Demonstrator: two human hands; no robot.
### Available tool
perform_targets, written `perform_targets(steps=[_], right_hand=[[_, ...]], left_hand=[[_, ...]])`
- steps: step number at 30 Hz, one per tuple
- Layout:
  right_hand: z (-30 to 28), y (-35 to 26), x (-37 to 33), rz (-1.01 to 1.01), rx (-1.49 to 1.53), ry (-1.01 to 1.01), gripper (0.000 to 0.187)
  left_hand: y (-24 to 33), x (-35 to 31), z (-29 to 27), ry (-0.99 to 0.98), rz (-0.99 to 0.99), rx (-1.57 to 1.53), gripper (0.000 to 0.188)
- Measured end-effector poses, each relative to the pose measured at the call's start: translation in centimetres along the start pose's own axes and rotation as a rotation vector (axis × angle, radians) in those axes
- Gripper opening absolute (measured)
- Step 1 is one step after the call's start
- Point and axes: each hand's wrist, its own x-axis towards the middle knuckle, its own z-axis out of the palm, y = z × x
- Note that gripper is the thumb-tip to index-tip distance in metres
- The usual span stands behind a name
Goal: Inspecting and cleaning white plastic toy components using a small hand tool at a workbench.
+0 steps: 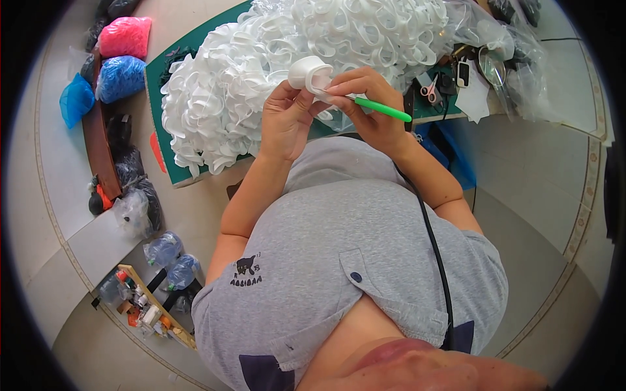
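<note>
My left hand (287, 120) pinches a white, smooth, cup-shaped piece with a loop-like rim (305, 70) between thumb and fingers. Close against it on the right, my right hand (372, 107) is closed around a slim tool with a bright green handle (388, 111), whose rear end sticks out to the right. The tool's working tip is hidden by the fingers and the piece. Right fingertips also touch the edge of the white piece. Just beyond both hands lies a large heap of similar white looped pieces (228, 91).
The heap covers much of a green-topped table (163, 140). Pink-handled scissors (429, 93) and a small dark device with a pale screen (463, 73) lie at the right. Pink (125, 37) and blue (120, 78) bags sit at the left. A black cable (433, 241) runs down my front.
</note>
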Motion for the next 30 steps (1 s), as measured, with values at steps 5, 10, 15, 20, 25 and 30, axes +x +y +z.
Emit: perform_targets(steps=[5,10,15,20,25,30], right_hand=[[0.0,0.0,0.3,-0.025,-0.027,-0.010,0.015],[0.2,0.7,0.2,-0.173,-0.292,-0.050,0.013],[-3.4,5.6,0.1,-0.206,-0.386,0.447,0.008],[-9.1,8.8,-2.5,0.087,-0.535,0.540,0.008],[-4.5,4.3,-1.9,0.212,0.287,0.466,0.013],[-1.7,0.4,-0.3,0.227,0.509,0.244,0.015]], left_hand=[[0.0,0.0,-0.1,0.020,0.012,-0.016,0.017],[-0.3,0.0,0.0,0.098,0.088,0.151,0.016],[0.4,0.0,-2.3,-0.044,0.081,-0.269,0.017],[2.7,0.0,-4.0,-0.006,0.030,-0.676,0.035],[1.2,1.4,-3.8,-0.558,-0.702,-0.500,0.068],[-1.3,2.0,-1.7,-0.716,-0.895,-0.087,0.076]])
